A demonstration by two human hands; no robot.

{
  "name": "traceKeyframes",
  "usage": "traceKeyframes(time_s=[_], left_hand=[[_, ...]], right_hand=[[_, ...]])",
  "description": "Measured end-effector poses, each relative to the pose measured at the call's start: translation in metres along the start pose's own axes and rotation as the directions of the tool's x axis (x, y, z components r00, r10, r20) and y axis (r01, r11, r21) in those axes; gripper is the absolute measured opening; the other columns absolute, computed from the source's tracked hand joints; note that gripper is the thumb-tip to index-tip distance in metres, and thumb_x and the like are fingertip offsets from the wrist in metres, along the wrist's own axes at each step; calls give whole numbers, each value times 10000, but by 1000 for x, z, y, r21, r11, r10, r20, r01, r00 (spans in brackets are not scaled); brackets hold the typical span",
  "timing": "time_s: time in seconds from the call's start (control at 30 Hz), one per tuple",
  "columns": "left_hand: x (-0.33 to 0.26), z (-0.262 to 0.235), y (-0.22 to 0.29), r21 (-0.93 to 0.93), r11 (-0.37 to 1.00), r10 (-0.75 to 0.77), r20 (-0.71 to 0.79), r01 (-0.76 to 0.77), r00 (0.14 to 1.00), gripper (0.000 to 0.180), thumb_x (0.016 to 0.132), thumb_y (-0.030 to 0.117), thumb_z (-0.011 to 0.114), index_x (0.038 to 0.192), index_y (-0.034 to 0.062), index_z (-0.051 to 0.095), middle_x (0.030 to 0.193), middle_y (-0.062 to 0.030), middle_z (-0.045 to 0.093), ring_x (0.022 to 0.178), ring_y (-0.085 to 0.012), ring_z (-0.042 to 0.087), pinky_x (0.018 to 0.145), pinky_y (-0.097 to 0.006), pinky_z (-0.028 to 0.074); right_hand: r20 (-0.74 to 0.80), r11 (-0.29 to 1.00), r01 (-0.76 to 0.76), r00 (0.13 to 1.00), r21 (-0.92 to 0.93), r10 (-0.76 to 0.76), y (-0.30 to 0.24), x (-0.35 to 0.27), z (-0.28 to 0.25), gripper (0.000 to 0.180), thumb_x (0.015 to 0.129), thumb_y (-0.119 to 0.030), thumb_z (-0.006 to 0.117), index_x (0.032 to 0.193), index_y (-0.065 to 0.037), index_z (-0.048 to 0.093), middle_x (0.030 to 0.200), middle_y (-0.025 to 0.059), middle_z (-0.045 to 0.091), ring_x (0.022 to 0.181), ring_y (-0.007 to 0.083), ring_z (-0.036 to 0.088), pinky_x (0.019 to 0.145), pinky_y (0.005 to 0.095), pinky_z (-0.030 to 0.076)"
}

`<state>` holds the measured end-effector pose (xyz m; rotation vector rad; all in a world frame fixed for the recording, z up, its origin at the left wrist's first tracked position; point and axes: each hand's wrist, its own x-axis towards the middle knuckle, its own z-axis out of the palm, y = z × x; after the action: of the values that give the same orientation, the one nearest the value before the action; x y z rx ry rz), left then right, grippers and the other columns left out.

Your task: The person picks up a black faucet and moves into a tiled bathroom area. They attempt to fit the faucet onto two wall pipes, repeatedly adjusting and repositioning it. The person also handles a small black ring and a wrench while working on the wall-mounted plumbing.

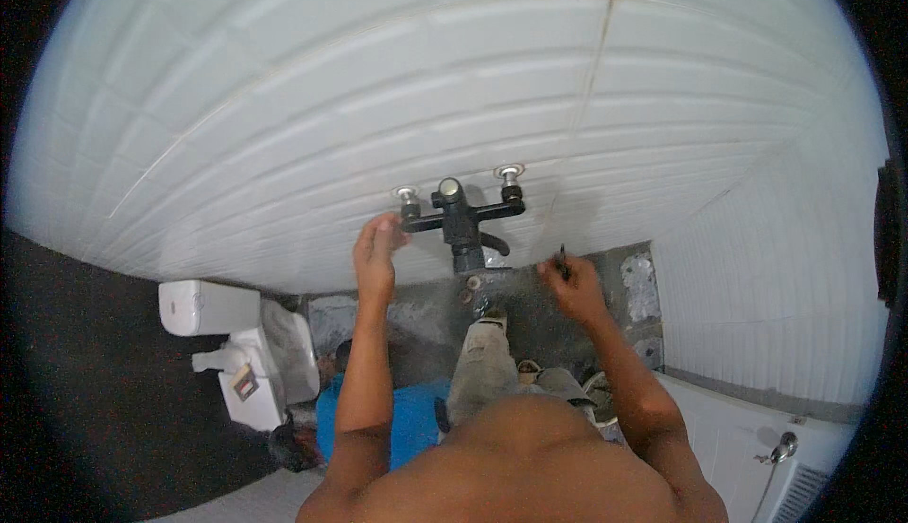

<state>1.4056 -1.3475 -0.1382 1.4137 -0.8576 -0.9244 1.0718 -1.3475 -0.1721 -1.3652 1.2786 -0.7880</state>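
A black wall mixer tap (459, 220) is mounted on the white ribbed wall by two chrome connectors, left (407, 200) and right (511, 183). Beside the tap's left end is my left hand (376, 249), fingers partly bent and apart, with nothing seen in it. Whether its fingertips touch the tap cannot be told. Lower and to the right of the tap, my right hand (575, 291) is closed around a small dark slim object (563, 260). Most of that object is hidden by the fingers, so its kind is unclear.
A white toilet (255, 357) stands at the left by a dark floor or wall area. Something blue (411, 419) lies below my left forearm. A round container (601, 395) sits near my legs. At the lower right is a white door (728, 424) with a metal handle (783, 447).
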Motion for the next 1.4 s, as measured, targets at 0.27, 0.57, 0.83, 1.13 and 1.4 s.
traceKeyframes(time_s=[0.27,0.57,0.83,1.13,1.4], left_hand=[[23,-1,11,-444,707,-262,559,551,787,430,1012,342,518,1266,-3,565,1227,-129,643,1175,-253,589,1030,-444,451],[35,-1,0,-487,430,-216,762,760,611,383,987,286,559,1247,7,589,1268,-120,636,1255,-286,552,1139,-580,327],[31,-2,-9,-530,383,-120,784,757,609,375,992,278,550,1244,7,608,1292,-117,640,1310,-310,511,1143,-586,315],[26,2,-11,-559,352,-113,770,750,627,363,1002,289,533,1221,14,624,1300,-118,630,1343,-291,480,1142,-577,323],[25,5,-5,-494,367,-177,795,788,580,337,1004,294,527,1195,43,644,1294,-109,630,1357,-292,457,1151,-576,304]], right_hand=[[-138,956,-102,980,276,145,-84,67,35,471,865,-419,738,957,39,678,830,75,662,776,185,596,737,333,464],[-48,762,-340,899,551,436,-106,66,43,385,830,-371,785,963,-36,651,599,-23,502,378,68,353,347,271,242],[190,345,-342,894,874,406,-93,60,37,262,885,-278,736,953,-67,597,585,-20,490,377,98,365,335,274,294],[216,384,-369,897,846,386,-92,65,42,283,906,-294,700,1021,-40,656,880,74,695,410,83,363,357,241,281],[-16,605,-312,881,732,474,-113,64,49,263,851,-248,770,953,-48,632,742,22,611,425,91,426,351,247,309]])
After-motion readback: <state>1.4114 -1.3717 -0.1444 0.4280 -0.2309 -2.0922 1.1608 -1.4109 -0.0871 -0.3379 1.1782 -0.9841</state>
